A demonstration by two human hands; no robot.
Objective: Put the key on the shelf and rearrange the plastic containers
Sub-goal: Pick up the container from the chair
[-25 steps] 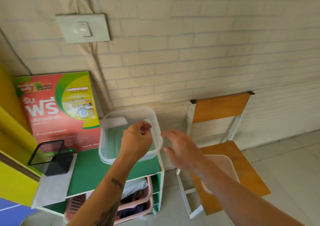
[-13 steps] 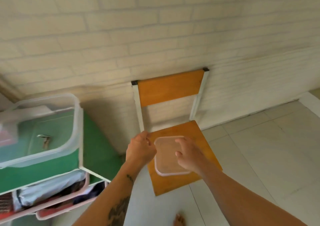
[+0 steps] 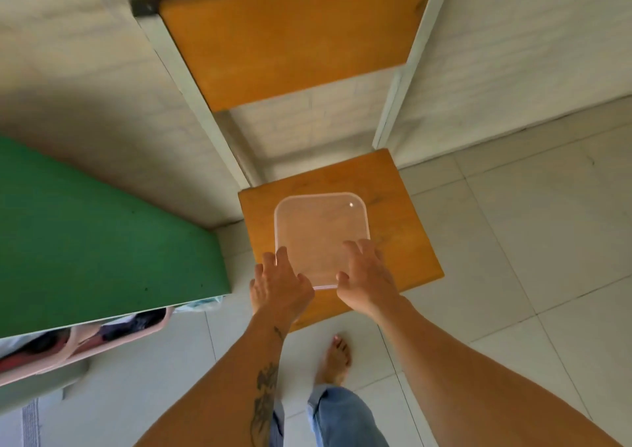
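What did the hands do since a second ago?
The left hand let go of the big container on the green shelf. Both hands moved right and down to the chair, and now the left and right hand rest on the near corners of the small clear container. That container stayed on the seat; it isn't lifted yet.

A clear plastic container (image 3: 321, 238) lies on the orange seat of a chair (image 3: 403, 241). The left hand (image 3: 278, 284) touches its near left corner and the right hand (image 3: 366, 275) its near right corner, fingers spread. The green shelf (image 3: 102, 234) stands left of the chair.
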